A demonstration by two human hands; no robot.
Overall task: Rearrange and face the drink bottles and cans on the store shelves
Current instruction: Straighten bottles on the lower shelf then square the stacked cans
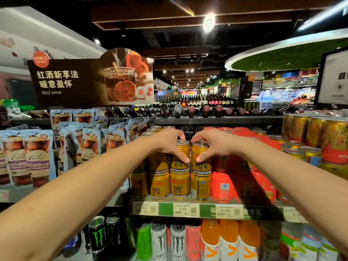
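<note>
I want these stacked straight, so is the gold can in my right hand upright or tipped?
Upright. The gold can stands squarely on the can below, its sides vertical, gripped by the right hand.

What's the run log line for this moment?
left hand: grips gold can | right hand: grips neighbouring gold can | both top tier

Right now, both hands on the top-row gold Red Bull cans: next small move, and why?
Probably twist the right-hand can so its logo fully faces the aisle. The left hand and right hand each grip one top-tier can, thumbs in front. The left-hand can already shows its label, while the bottom can under the right one shows its back panel.
</note>
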